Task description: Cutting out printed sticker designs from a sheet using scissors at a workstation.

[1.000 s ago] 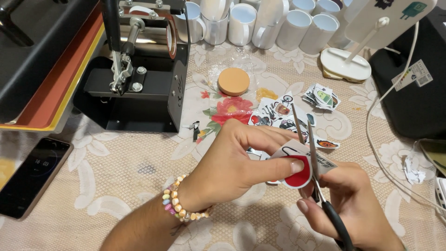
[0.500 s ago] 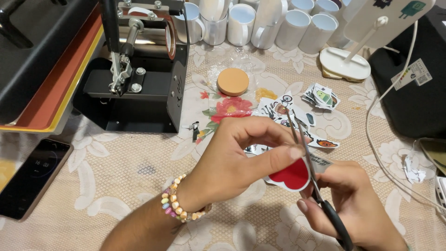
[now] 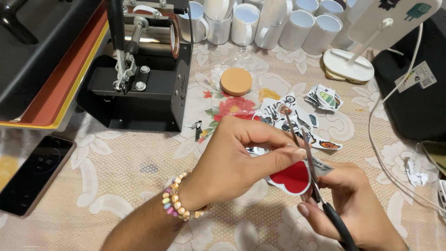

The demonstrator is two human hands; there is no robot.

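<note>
1. Right now, the left hand (image 3: 232,162) pinches a red sticker cutout (image 3: 291,179) between thumb and pointer finger, just above the counter (image 3: 116,186).
2. The right hand (image 3: 353,200) grips the black handles of the scissors (image 3: 306,153), fingers curled tight around them. The blades look a little open, with the red piece between them, but the view is blurry there, so I am not sure.
3. The left thumb tip sits very near the blades. A fast snip could nick it.
4. The red piece is small and bendy. If the pinch slips, it could turn, and the cut could go into the red part, not along the white edge.
5. The loose pile of cut stickers (image 3: 297,118) lies just behind the blade tips, so a poke could scatter them.
6. The scissors point away from the person and lean a bit left, tips toward the white mugs (image 3: 260,23). Their long line runs from the right hand up to the pile.
7. The red piece lies wide, left to right.
</note>
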